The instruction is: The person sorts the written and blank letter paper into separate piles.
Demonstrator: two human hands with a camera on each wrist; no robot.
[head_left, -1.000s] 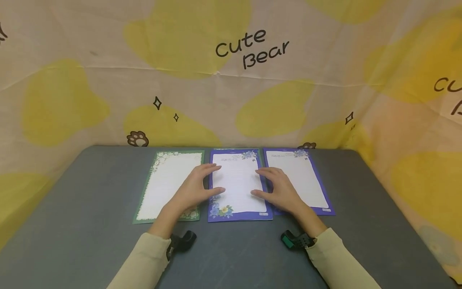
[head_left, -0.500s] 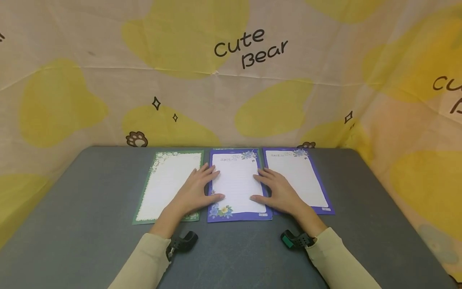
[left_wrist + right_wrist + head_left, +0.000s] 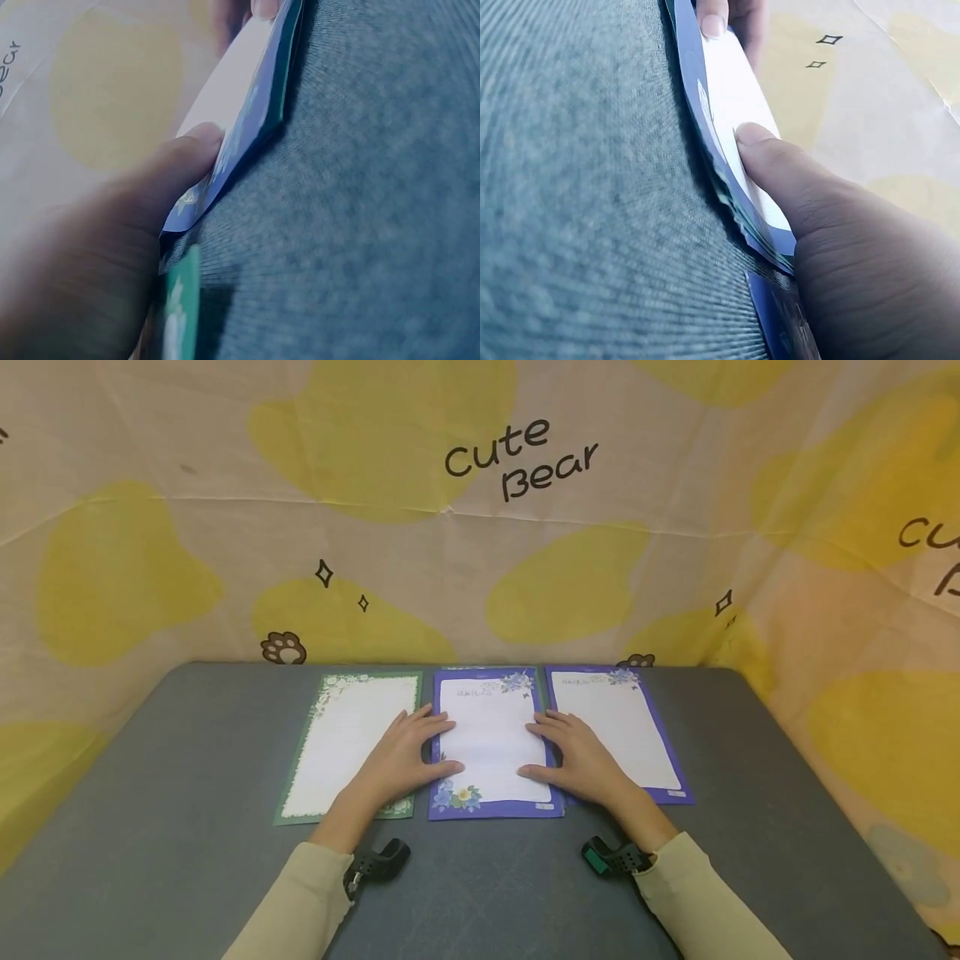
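Note:
A stack of purple-bordered letter paper [image 3: 495, 739] with blue flowers lies in the middle of the table, with green edges under its top sheet. My left hand [image 3: 405, 753] holds its left side and my right hand [image 3: 581, 756] its right side. In the left wrist view the thumb [image 3: 180, 154] presses on the top sheet near the edge. The right wrist view has the other thumb [image 3: 769, 154] likewise on top, and the layered sheets [image 3: 739, 94] bow slightly along their near edge. The remaining fingers are partly hidden behind the side edges.
Left of the stack lies green-bordered letter paper [image 3: 330, 760], partly under the left wrist. To the right is another purple-bordered sheet [image 3: 622, 718], partly covered by the right hand. A patterned cloth [image 3: 420, 552] hangs behind the grey table [image 3: 480, 893].
Both hands have lowered from just above the middle stack onto its sides. The fingers have drawn around the edges, and the thumbs now rest on the top sheet.

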